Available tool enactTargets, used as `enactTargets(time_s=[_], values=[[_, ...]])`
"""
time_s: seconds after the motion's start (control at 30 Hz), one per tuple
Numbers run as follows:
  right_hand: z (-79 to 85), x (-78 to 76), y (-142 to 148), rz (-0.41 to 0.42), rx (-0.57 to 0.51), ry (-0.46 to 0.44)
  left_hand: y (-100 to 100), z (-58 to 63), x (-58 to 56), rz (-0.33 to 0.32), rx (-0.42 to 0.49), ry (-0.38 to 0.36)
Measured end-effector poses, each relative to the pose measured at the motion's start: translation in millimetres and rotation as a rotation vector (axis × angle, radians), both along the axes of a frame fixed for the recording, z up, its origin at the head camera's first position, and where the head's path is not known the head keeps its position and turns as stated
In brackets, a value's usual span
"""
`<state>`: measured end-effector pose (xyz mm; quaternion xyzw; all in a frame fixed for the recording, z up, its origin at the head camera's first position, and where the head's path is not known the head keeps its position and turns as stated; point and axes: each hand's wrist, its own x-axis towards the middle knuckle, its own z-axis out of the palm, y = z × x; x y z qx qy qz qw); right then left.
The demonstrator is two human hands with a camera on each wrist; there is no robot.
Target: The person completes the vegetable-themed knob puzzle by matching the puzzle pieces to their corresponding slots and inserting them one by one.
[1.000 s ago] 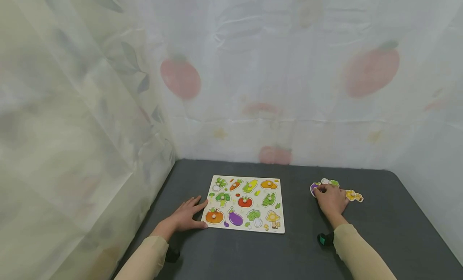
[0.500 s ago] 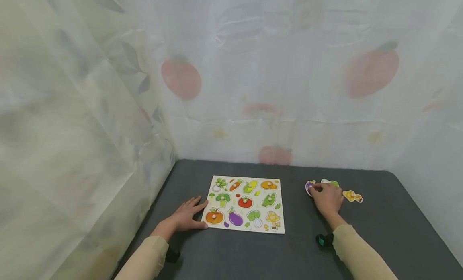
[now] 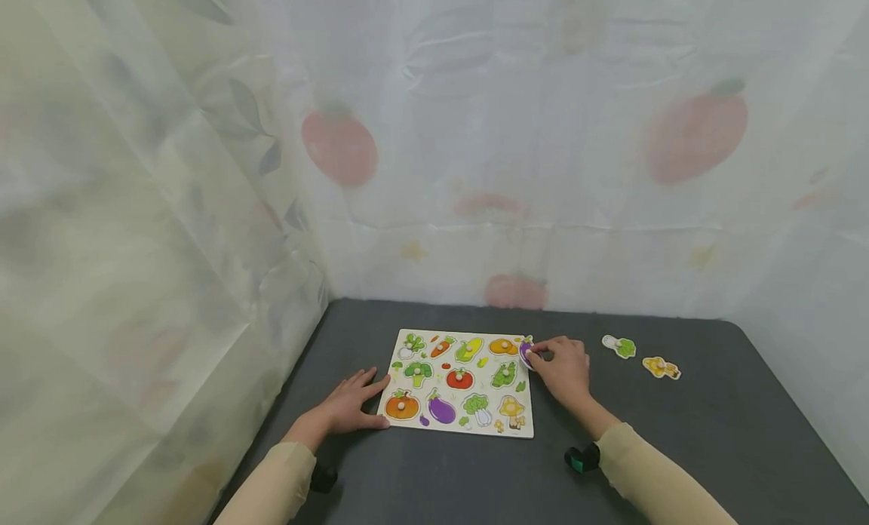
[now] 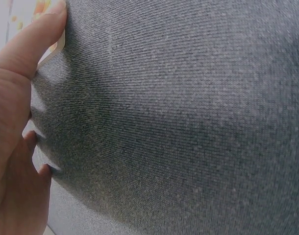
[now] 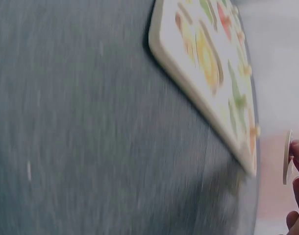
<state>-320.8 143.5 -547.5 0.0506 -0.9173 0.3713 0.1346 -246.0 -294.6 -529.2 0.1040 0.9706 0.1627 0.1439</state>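
Observation:
A white vegetable puzzle board lies on the dark table, with knobbed pieces such as a tomato and a pumpkin in it. My left hand rests at the board's left edge with fingers spread; in the left wrist view the thumb lies against a corner. My right hand pinches an eggplant puzzle piece by its knob, over the board's right edge. The right wrist view shows that piece edge-on, raised above the table. Eggplant, bok choy and mushroom pictures along the near row show no knobs.
Two loose pieces, a bok choy and a mushroom, lie on the table to the right. Printed curtains hang behind the table and along its left side.
My right hand has lifted the eggplant piece from beside the loose pieces and carried it left to the board's right edge. The left hand has stayed in place.

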Motion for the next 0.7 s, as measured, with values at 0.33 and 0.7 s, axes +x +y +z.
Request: enactTargets(time_s=[0.33, 0.7], values=[[4.7, 10.1, -31.0, 0.092, -0.005, -0.003, -0.1, 0.1, -0.5, -0.012, 0.001, 0.002], [3.4, 15.6, -47.0, 0.128, -0.002, -0.017, -0.2, 1.2, 0.5, -0.008, 0.003, -0.003]])
